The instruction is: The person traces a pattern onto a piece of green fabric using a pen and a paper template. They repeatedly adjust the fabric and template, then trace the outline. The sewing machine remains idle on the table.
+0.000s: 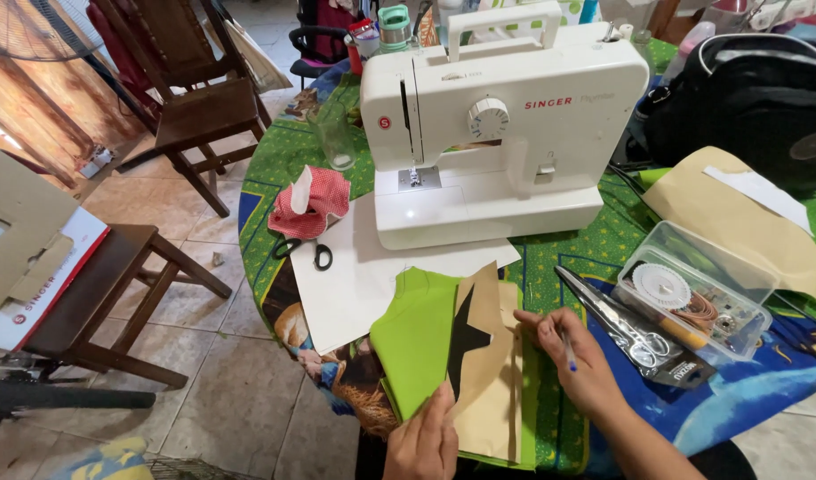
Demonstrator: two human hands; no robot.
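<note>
The left hand (423, 442) pinned the brown pattern (484, 373) on the green cloth (417, 338) at the worktop's (604, 240) near edge. The right hand (575, 356) gripped a pen (568, 351). The loosely pinned pattern could have slipped, skewing any line; both could have slid off.

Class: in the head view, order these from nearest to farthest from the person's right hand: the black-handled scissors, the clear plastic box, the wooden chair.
From the right hand:
1. Clear plastic box, just to its right.
2. Black-handled scissors, left, on white paper.
3. Wooden chair, far upper left, on the floor.
</note>
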